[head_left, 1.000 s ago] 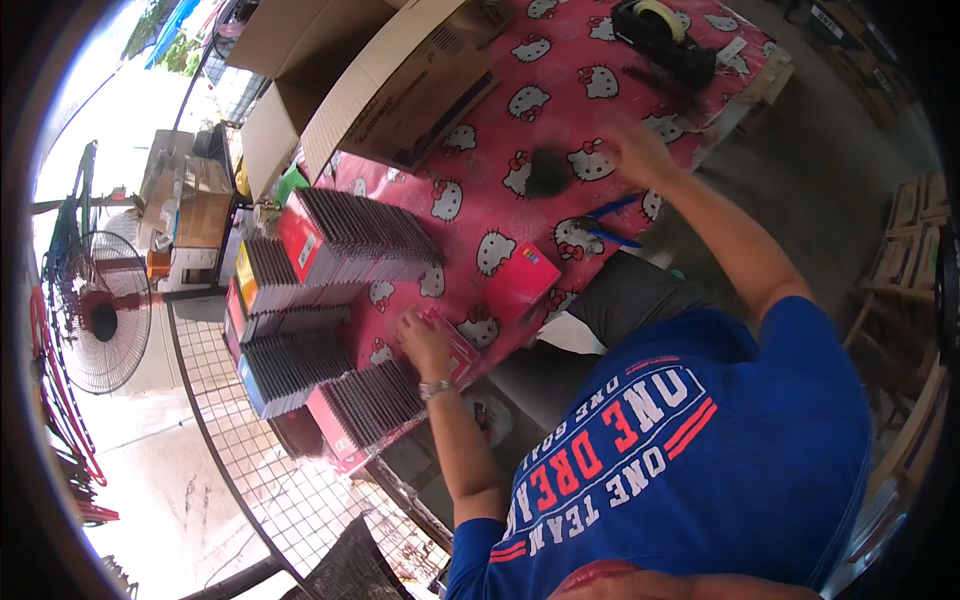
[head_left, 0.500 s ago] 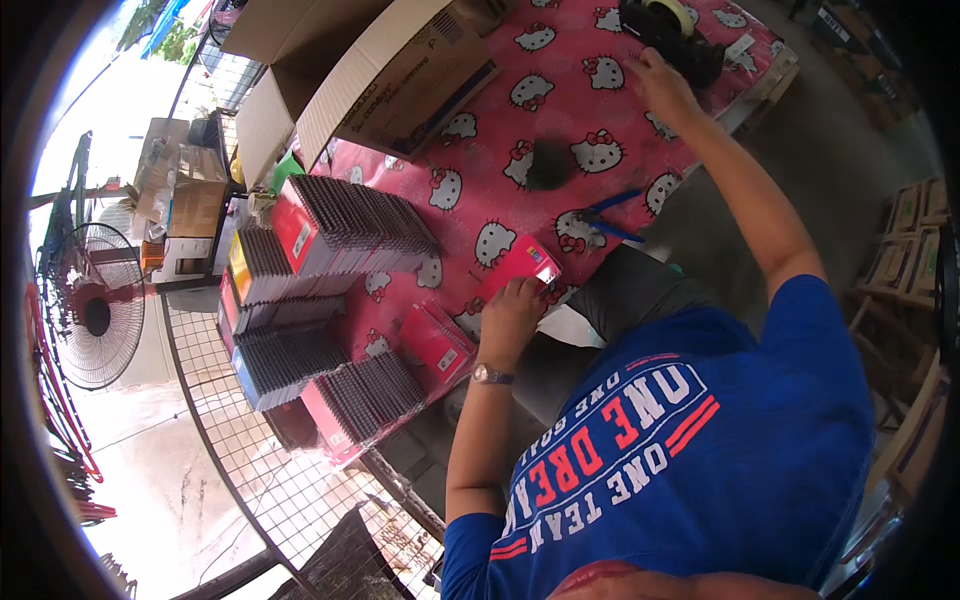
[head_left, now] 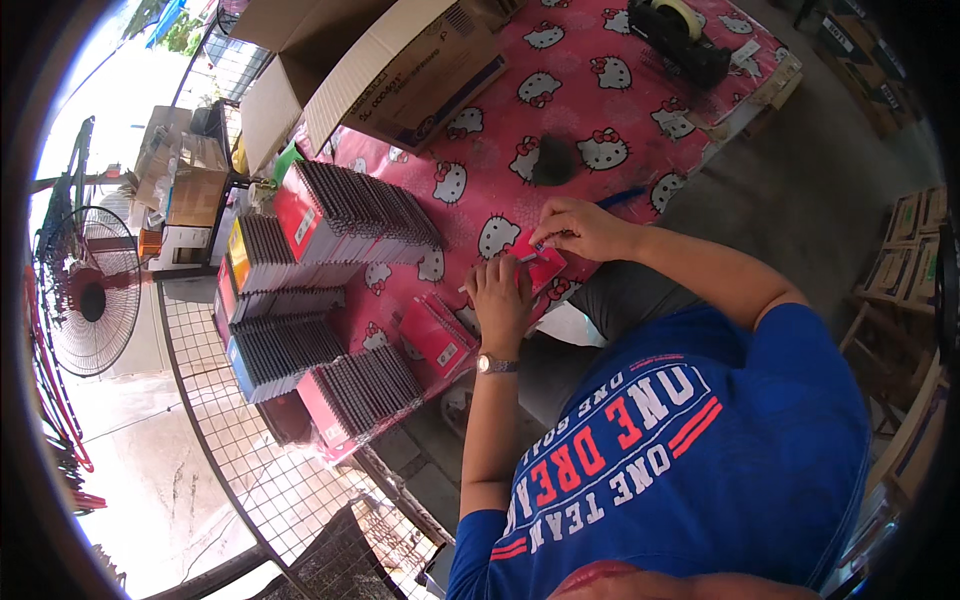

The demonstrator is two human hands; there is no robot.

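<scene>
A red notebook [head_left: 546,270] lies at the near edge of the table, partly hidden by my hands. My left hand [head_left: 500,288] rests over its left side with bent fingers, holding it. Over its upper edge, my right hand [head_left: 582,230] has thumb and fingers pinched together; whatever is between them is too small to make out. A small whitish strip [head_left: 528,258] shows on the cover between my hands. Just left of my left hand lie a few red spiral notebooks [head_left: 436,334].
Several stacks of spiral notebooks [head_left: 362,215] stand on the table's left. An open cardboard box [head_left: 420,90] is behind them. The tape dispenser [head_left: 690,50] sits far right, a dark patch [head_left: 554,160] mid-table. A slim blue object [head_left: 622,197] lies beyond my right hand.
My right hand has come back from the tape dispenser to the red notebook. My left hand has shifted slightly on the notebook, its fingers now nearer the right hand.
</scene>
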